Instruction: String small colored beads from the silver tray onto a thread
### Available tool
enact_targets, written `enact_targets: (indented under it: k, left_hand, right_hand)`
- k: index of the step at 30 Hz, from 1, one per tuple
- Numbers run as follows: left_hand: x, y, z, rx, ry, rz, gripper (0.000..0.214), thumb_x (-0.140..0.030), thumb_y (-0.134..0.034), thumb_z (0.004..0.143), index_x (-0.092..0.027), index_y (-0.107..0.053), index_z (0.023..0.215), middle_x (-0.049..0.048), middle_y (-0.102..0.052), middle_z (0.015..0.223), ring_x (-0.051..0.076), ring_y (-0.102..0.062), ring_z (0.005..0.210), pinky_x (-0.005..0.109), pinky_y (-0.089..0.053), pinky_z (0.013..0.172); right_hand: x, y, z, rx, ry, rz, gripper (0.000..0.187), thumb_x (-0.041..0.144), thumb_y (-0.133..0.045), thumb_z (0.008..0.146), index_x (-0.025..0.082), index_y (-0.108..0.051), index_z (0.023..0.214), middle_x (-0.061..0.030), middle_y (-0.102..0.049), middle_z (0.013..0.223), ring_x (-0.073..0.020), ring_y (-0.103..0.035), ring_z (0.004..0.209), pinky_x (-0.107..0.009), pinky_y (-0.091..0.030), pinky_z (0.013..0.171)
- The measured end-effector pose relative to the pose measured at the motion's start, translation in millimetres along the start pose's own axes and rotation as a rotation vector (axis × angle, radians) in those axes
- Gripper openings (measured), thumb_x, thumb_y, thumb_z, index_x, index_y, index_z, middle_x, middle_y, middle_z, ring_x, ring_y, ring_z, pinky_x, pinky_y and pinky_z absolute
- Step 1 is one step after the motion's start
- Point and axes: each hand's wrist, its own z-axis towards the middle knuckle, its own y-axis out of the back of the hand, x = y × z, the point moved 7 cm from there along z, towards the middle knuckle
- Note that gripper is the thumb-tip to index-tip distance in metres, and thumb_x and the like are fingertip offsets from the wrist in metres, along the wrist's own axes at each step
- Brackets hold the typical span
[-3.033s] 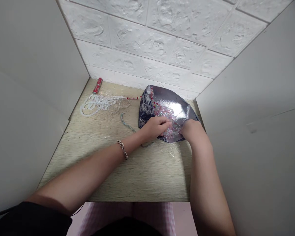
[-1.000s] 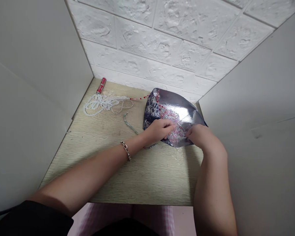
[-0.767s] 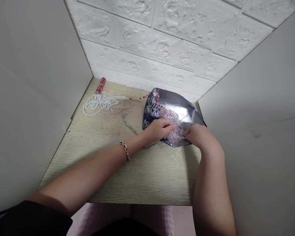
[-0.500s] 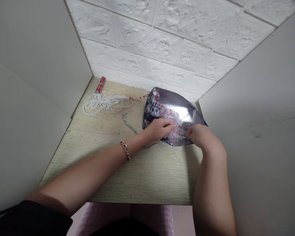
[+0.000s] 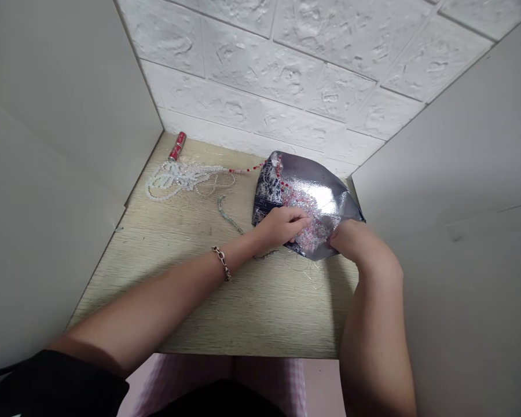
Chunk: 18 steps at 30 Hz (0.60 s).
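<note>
Beads, loose, pink and clear point(image 5: 311, 240), lie heaped inside the silvery lining of an opened-out bag point(image 5: 301, 168), between the two hands. The left hand point(image 5: 282, 225) is the nearer: its fingertips reach over the heap's near left side, thumb and forefinger drawn close together, though I cannot tell whether they pinch anything. The right hand point(image 5: 351, 237) curls at the heap's right end, its fingers bent inward; their tips are mostly hidden, so their gap and any hold cannot be told. The heap's long axis slants from far left to near right, as the bag's does. Farther out, thin clear threads point(image 5: 308, 269) lie at the near edge, a greenish strand point(image 5: 229, 220) passes under the left forearm, and white strands point(image 5: 169, 179) sit well left, just beside a red tube point(image 5: 178, 146).
</note>
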Motion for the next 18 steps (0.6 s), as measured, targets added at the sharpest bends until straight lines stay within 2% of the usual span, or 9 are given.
enact_targets:
  k: [2,6,11,15,18]
  left_hand:
    - [-1,0.2,0,-0.002,-0.005,0.006,0.03,-0.032,-0.039,0.081,-0.017,-0.038,0.055,-0.0046,-0.043,0.047,0.007,-0.042,0.049,0.023,-0.032,0.055]
    - [-1,0.4,0,-0.001,0.004,0.012,0.03,-0.032,-0.039,0.081,-0.017,-0.038,0.055,-0.0045,-0.043,0.047,0.007,-0.042,0.049,0.023,-0.032,0.054]
    - [-2,0.1,-1,-0.006,0.0,0.009,0.029,-0.031,-0.04,0.081,-0.017,-0.039,0.055,-0.0046,-0.043,0.047,0.007,-0.042,0.049,0.023,-0.032,0.055]
    - [0,-0.4,-1,-0.009,0.008,-0.004,0.028,-0.03,-0.041,0.08,-0.017,-0.041,0.056,-0.0044,-0.044,0.047,0.007,-0.042,0.048,0.023,-0.033,0.055]
    - [0,-0.7,-1,-0.007,0.007,-0.003,0.029,-0.031,-0.041,0.08,-0.017,-0.04,0.055,-0.0042,-0.044,0.047,0.008,-0.043,0.049,0.024,-0.033,0.055]
  right_hand:
    - [1,-5,1,0.06,-0.026,-0.098,0.018,0.017,-0.052,0.07,0.012,-0.067,0.079,-0.013,-0.064,0.077,-0.0201,-0.059,0.067,-0.025,-0.037,0.051]
    - [5,-7,5,-0.004,-0.016,-0.172,0.025,0.016,-0.054,0.071,0.007,-0.065,0.092,-0.0162,-0.064,0.087,-0.0215,-0.061,0.074,-0.026,-0.04,0.056]
    - [5,-9,5,-0.05,-0.017,-0.182,0.024,0.013,-0.053,0.072,0.008,-0.064,0.093,-0.0159,-0.064,0.085,-0.0207,-0.061,0.075,-0.026,-0.042,0.062]
    - [9,-6,6,-0.103,-0.01,-0.179,0.026,0.01,-0.05,0.072,0.008,-0.064,0.094,-0.0171,-0.063,0.086,-0.0207,-0.061,0.073,-0.026,-0.042,0.06]
    - [11,-8,8,-0.088,-0.035,-0.194,0.026,0.01,-0.054,0.07,0.006,-0.063,0.094,-0.0184,-0.063,0.085,-0.0227,-0.061,0.076,-0.027,-0.042,0.058]
